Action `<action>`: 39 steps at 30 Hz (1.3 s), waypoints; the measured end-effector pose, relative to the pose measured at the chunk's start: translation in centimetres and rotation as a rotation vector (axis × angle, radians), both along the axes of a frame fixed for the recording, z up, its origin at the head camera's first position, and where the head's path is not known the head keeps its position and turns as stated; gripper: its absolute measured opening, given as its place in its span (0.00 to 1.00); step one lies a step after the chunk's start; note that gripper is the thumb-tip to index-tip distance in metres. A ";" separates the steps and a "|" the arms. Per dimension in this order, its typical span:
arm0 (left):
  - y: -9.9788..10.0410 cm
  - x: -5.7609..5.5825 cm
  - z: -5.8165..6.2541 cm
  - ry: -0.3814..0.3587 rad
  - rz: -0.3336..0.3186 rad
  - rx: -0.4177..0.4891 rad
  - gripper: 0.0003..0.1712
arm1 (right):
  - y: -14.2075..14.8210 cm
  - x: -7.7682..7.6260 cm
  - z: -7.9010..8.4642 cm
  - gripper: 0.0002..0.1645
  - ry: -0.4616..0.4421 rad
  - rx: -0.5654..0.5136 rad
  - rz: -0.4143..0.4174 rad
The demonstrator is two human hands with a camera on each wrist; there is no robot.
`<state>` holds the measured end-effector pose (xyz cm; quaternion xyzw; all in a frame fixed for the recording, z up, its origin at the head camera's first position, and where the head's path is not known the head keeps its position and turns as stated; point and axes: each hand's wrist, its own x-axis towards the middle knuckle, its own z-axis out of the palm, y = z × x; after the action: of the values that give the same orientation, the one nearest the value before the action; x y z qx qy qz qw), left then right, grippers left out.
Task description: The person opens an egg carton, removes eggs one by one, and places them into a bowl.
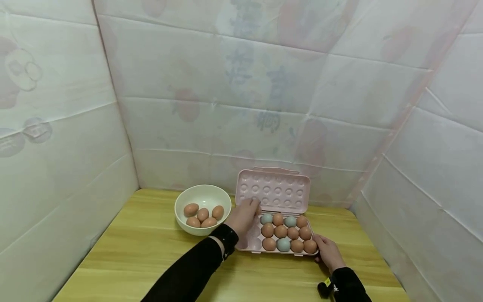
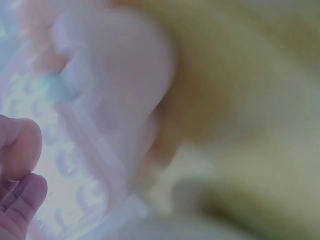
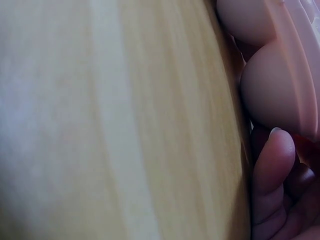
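A pink egg carton (image 1: 249,247) lies open on the table, its dimpled lid (image 1: 283,186) raised at the back. Brown eggs (image 1: 280,231) and a few pale blue-green eggs (image 1: 283,245) fill its middle and right columns; cups at the left end hold none. Above that left end, my left hand (image 1: 243,216) pinches a brown egg (image 2: 27,152), mostly hidden by the fingers in the head view. My right hand (image 1: 330,253) holds the carton's front right corner, with a fingertip (image 3: 275,150) against the rounded underside in the right wrist view.
To the carton's left stands a cream bowl (image 1: 183,197) with several brown eggs (image 1: 203,214) in it. The wood-grain table (image 1: 124,251) ends at pale sheet-covered walls (image 1: 170,134) behind and on both sides. Blur covers much of the left wrist view.
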<state>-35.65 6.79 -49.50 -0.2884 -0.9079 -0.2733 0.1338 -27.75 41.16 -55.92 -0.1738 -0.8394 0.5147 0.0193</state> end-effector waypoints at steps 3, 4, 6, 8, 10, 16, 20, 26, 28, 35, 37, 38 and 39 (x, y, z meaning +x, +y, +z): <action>-1.7 -1.0 1.9 0.111 0.022 0.029 0.11 | 0.1 0.0 0.2 0.34 0.005 0.009 -0.003; -2.5 -1.3 2.4 0.129 0.050 0.030 0.12 | 0.1 0.0 0.3 0.34 0.006 0.012 0.002; -4.1 -2.1 2.9 0.124 0.105 0.057 0.13 | 0.1 0.0 0.3 0.34 0.004 0.014 0.003; -6.0 -2.8 2.8 0.084 0.168 0.083 0.16 | 0.1 0.1 0.3 0.33 0.001 0.010 0.004; -7.8 -3.5 2.4 0.022 0.220 0.092 0.19 | 0.0 0.2 0.2 0.33 -0.007 0.005 0.004; -11.8 -4.8 1.0 -0.215 0.282 0.144 0.20 | 0.0 0.4 0.3 0.34 -0.007 -0.002 -0.001; -13.4 -5.0 0.1 -0.208 0.310 0.105 0.10 | -0.2 0.4 0.6 0.33 -0.006 -0.002 -0.001; -14.2 -5.1 -0.5 -0.106 0.336 -0.076 0.01 | 0.0 0.2 0.5 0.31 0.004 -0.014 -0.001; -14.3 -5.2 -0.7 -0.074 0.349 -0.125 0.02 | 0.1 0.1 0.4 0.30 0.010 -0.018 -0.004; -14.6 -5.3 -1.4 -0.005 0.388 -0.167 0.07 | 0.0 0.1 0.3 0.31 0.003 -0.035 -0.006; -14.6 -5.4 -1.7 0.007 0.408 -0.165 0.06 | 0.0 0.1 0.4 0.32 0.004 -0.034 -0.003; -14.7 -5.4 -1.8 0.013 0.418 -0.169 0.06 | 0.0 0.1 0.3 0.32 0.005 -0.032 -0.002; -14.7 -5.4 -1.9 0.018 0.430 -0.170 0.08 | -0.1 0.1 0.3 0.31 0.004 -0.033 -0.007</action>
<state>-41.05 -7.90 -51.40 -0.1012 -0.9670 -0.1583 0.1722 -27.62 41.11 -55.57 -0.1761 -0.8302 0.5286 0.0198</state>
